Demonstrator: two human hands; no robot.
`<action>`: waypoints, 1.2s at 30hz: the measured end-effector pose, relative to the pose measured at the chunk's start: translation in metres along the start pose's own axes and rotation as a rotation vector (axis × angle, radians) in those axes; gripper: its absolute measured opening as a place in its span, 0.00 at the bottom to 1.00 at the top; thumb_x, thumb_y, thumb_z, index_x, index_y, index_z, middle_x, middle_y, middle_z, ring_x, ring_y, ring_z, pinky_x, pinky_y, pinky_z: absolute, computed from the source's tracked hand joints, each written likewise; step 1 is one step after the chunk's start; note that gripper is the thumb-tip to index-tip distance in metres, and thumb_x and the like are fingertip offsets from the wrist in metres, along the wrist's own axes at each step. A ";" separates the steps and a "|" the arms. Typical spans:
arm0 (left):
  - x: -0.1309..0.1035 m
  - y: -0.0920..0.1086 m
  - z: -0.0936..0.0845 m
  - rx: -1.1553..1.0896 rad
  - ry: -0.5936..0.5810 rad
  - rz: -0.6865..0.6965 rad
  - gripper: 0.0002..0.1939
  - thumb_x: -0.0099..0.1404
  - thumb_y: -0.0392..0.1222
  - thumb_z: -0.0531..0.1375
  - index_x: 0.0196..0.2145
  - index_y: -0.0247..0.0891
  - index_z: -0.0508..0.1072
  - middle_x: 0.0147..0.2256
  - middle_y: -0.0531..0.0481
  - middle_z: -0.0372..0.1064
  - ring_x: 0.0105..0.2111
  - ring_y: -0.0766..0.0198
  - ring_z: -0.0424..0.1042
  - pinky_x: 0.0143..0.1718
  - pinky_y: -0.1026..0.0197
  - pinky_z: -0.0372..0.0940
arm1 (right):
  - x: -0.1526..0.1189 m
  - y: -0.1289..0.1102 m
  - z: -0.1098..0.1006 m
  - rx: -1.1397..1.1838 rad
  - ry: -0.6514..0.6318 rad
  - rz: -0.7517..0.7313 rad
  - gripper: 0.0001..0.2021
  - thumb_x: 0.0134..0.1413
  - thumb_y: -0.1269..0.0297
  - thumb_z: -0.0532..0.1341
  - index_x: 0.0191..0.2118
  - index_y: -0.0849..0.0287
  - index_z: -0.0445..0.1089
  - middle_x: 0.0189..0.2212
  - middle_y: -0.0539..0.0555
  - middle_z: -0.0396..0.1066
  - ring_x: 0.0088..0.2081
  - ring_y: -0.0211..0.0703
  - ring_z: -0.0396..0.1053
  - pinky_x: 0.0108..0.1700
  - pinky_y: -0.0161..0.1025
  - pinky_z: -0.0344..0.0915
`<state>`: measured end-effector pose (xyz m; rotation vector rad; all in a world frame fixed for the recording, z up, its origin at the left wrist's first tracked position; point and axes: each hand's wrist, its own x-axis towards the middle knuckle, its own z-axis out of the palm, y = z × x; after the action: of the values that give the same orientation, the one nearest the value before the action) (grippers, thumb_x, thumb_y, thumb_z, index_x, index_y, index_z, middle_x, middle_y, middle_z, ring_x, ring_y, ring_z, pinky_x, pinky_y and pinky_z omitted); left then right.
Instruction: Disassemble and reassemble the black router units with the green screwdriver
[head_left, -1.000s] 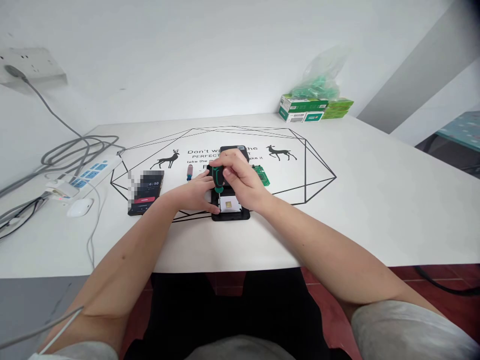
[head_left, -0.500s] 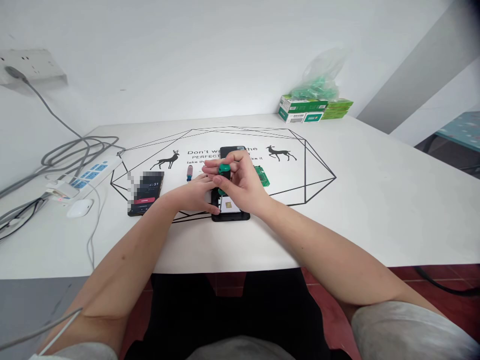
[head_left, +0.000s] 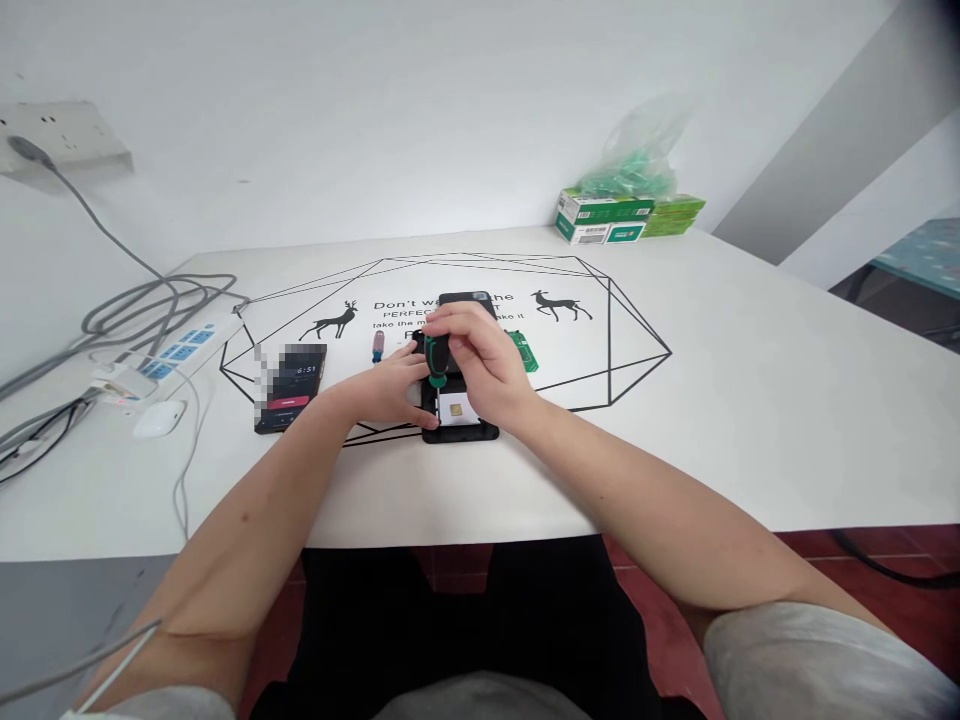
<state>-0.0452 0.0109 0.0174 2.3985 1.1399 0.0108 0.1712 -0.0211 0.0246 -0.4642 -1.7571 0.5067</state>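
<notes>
Screwdriver handle (head_left: pixel 436 362) farther left than before, in right hand (head_left: pixel 487 362)

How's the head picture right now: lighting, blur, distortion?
Head view: soft, fairly even light on the white table; head view again: wide-angle stretch toward the edges, and the phone pixelated along its left; same view: screwdriver handle in the right hand distinct, tip too small to judge.
</notes>
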 end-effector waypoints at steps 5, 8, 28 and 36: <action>-0.002 0.004 -0.002 -0.014 0.001 0.008 0.47 0.62 0.63 0.72 0.74 0.51 0.66 0.77 0.46 0.57 0.80 0.33 0.40 0.76 0.39 0.50 | -0.004 -0.004 0.005 0.120 -0.020 0.127 0.13 0.67 0.51 0.68 0.49 0.48 0.67 0.55 0.56 0.80 0.57 0.50 0.79 0.61 0.56 0.76; -0.003 0.005 -0.003 -0.011 -0.011 -0.011 0.46 0.63 0.64 0.72 0.74 0.51 0.67 0.78 0.46 0.53 0.79 0.31 0.43 0.75 0.38 0.52 | -0.006 -0.003 0.008 0.165 -0.027 0.189 0.18 0.63 0.54 0.71 0.49 0.48 0.63 0.57 0.56 0.80 0.55 0.47 0.81 0.58 0.53 0.78; -0.004 0.010 -0.004 0.017 -0.017 -0.049 0.49 0.61 0.64 0.72 0.74 0.48 0.64 0.75 0.46 0.60 0.78 0.31 0.47 0.76 0.38 0.54 | 0.001 0.000 -0.001 -0.105 0.024 -0.217 0.15 0.77 0.68 0.52 0.55 0.47 0.74 0.42 0.52 0.70 0.44 0.44 0.70 0.47 0.46 0.74; -0.004 0.008 -0.004 0.007 -0.025 -0.039 0.49 0.63 0.65 0.71 0.75 0.51 0.63 0.76 0.47 0.57 0.75 0.32 0.54 0.75 0.38 0.55 | -0.002 -0.003 0.006 -0.091 0.025 -0.056 0.10 0.68 0.63 0.65 0.53 0.50 0.71 0.44 0.53 0.76 0.39 0.43 0.71 0.40 0.45 0.74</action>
<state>-0.0424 0.0051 0.0251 2.3754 1.1766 -0.0356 0.1656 -0.0257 0.0232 -0.4814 -1.7699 0.3809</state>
